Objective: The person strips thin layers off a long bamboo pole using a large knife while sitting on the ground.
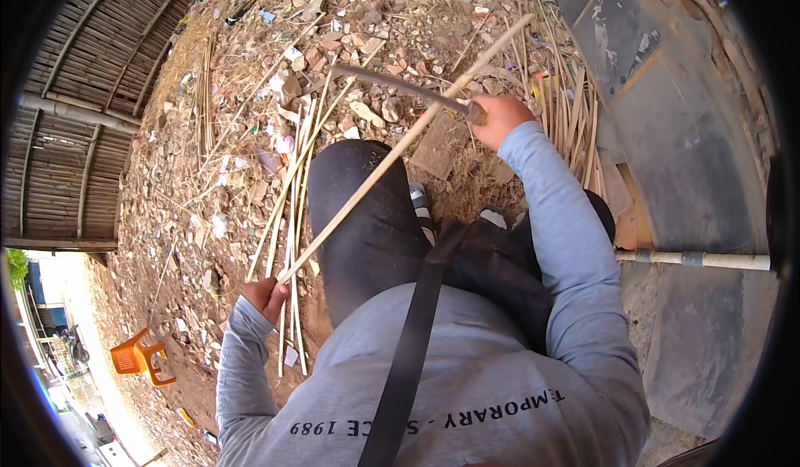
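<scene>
A long pale bamboo strip [367, 182] runs slantwise across my raised knee. Its lower left end is in my left hand [266, 298], fingers closed around it. My right hand [502, 120] grips the handle of a machete [392, 82], whose long dark blade points left. Blade and strip cross just left of my right hand; I cannot tell whether they touch. Several thin split bamboo strips [293, 209] lie in a loose bundle on the ground, left of my knee and beyond my left hand.
Stony ground [250, 125] with rubble and litter spreads ahead. More bamboo strips [575, 125] lie at right, beside dark sheet panels [700, 167] and a pale pole [717, 260]. A woven bamboo wall [83, 59] stands at far left, an orange plastic chair [137, 357] below it.
</scene>
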A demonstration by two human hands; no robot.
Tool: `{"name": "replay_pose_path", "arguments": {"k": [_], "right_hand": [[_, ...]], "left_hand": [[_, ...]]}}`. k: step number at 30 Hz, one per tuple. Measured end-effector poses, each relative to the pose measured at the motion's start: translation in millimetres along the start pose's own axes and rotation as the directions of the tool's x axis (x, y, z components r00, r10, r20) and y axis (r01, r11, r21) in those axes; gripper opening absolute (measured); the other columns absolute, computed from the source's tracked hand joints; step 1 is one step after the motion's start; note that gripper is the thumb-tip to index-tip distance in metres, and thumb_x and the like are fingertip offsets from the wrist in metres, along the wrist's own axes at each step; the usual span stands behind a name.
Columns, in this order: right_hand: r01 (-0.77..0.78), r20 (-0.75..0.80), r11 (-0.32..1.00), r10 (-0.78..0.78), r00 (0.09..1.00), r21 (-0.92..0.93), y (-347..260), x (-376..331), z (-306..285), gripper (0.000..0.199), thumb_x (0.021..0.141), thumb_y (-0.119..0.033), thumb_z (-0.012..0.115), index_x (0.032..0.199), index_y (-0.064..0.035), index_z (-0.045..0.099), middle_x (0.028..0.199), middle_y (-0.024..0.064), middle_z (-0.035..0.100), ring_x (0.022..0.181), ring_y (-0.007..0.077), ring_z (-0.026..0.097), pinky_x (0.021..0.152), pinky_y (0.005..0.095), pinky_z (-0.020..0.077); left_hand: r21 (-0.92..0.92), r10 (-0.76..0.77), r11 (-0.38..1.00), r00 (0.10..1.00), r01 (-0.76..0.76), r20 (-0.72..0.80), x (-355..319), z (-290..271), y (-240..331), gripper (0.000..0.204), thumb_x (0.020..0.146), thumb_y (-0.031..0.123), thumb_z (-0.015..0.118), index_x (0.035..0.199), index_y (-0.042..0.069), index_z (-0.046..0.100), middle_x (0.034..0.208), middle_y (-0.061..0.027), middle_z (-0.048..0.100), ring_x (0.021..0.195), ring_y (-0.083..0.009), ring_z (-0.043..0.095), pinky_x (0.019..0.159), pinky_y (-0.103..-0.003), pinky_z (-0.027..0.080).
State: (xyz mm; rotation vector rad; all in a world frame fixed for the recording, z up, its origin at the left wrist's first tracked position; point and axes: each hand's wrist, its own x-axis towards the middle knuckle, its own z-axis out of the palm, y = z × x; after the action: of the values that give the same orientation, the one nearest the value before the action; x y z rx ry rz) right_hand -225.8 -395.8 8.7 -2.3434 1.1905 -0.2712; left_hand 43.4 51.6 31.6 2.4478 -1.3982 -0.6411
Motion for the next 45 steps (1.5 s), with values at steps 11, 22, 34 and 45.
{"name": "replay_pose_path", "arguments": {"k": [11, 22, 34, 45], "right_hand": [[0.079, 0.076, 0.996, -0.076, 0.994, -0.042, 4, 2, 3, 0.029, 0.070, -0.022, 0.071, 0.095, -0.0064, 0.067, 0.082, 0.0165, 0.067, 0.078, 0.0341, 0.065, 0.074, 0.0403, 0.0519], [0.039, 0.129, 0.990, -0.021, 0.991, -0.136, 5, -8, -10, 0.024, 0.070, -0.016, 0.067, 0.092, -0.0049, 0.066, 0.081, 0.0163, 0.067, 0.078, 0.0326, 0.066, 0.074, 0.0408, 0.0513], [0.092, 0.197, 0.989, -0.067, 0.978, -0.119, -3, -14, -3, 0.019, 0.074, -0.017, 0.065, 0.089, -0.0056, 0.064, 0.077, 0.0158, 0.065, 0.076, 0.0336, 0.064, 0.073, 0.0415, 0.0511], [0.103, 0.142, 0.991, -0.090, 0.986, -0.091, -10, -13, -5, 0.031, 0.070, -0.022, 0.070, 0.097, -0.0057, 0.066, 0.082, 0.0185, 0.067, 0.080, 0.0345, 0.065, 0.074, 0.0405, 0.0513]], "left_hand": [[-0.099, -0.042, 0.994, 0.991, 0.054, 0.124, -6, 13, 10, 0.058, 0.096, 0.051, 0.046, 0.078, -0.002, 0.059, 0.059, -0.0199, 0.054, 0.055, -0.0346, 0.054, 0.055, -0.044, 0.043], [-0.094, -0.040, 0.994, 0.994, 0.050, 0.105, -4, 26, -4, 0.060, 0.096, 0.052, 0.043, 0.076, -0.002, 0.060, 0.062, -0.0222, 0.056, 0.060, -0.0413, 0.057, 0.057, -0.045, 0.045], [-0.032, -0.072, 0.997, 0.991, 0.076, 0.110, -6, 19, 4, 0.063, 0.095, 0.057, 0.043, 0.080, -0.001, 0.063, 0.061, -0.0211, 0.057, 0.061, -0.0396, 0.059, 0.058, -0.044, 0.046], [-0.042, -0.046, 0.998, 0.991, 0.051, 0.128, -3, 23, -3, 0.059, 0.097, 0.052, 0.041, 0.082, -0.001, 0.062, 0.062, -0.0212, 0.058, 0.062, -0.0413, 0.059, 0.059, -0.046, 0.046]]}}
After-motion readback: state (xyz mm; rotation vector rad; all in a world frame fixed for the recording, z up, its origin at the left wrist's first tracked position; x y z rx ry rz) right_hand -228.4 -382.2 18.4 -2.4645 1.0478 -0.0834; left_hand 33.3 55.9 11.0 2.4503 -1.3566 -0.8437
